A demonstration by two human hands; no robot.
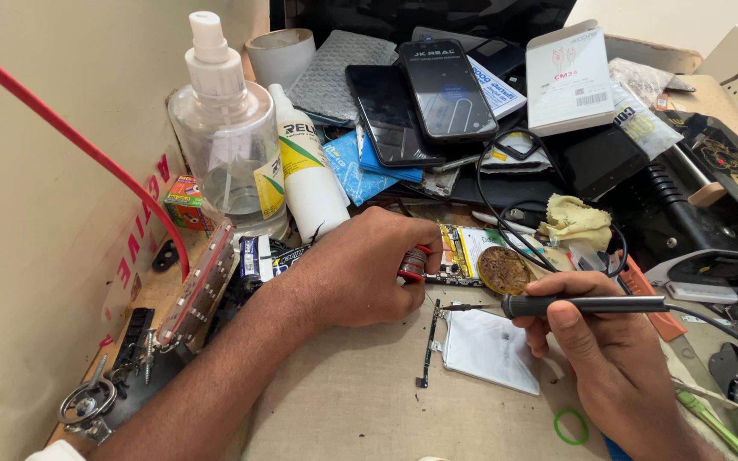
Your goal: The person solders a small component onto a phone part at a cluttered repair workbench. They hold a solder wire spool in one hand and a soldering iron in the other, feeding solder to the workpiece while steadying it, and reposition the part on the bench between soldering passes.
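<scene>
Centre frame, the left hand (pixel 360 269) is curled, fingers pinched shut on a small red-and-metal cylindrical tool (pixel 412 265), beside a bare green-and-gold circuit board (pixel 463 252). Lower right, the right hand (pixel 612 358) is wrapped tight around a slim black soldering iron (pixel 587 304) with a matte grip, its thin metal tip pointing left, just above a flat silvery-white pouch battery (pixel 490 348). A narrow dark flex strip (pixel 429 350) lies along the battery's left edge. A round tin of brownish flux (pixel 504 270) sits right of the board. Upper left stand a clear plastic pump bottle (pixel 225 145) and a white squeeze bottle (pixel 311 175). Two glossy black smartphones (pixel 420 102) overlap at upper centre. A crumpled yellow cloth (pixel 576 222) lies right of centre.
</scene>
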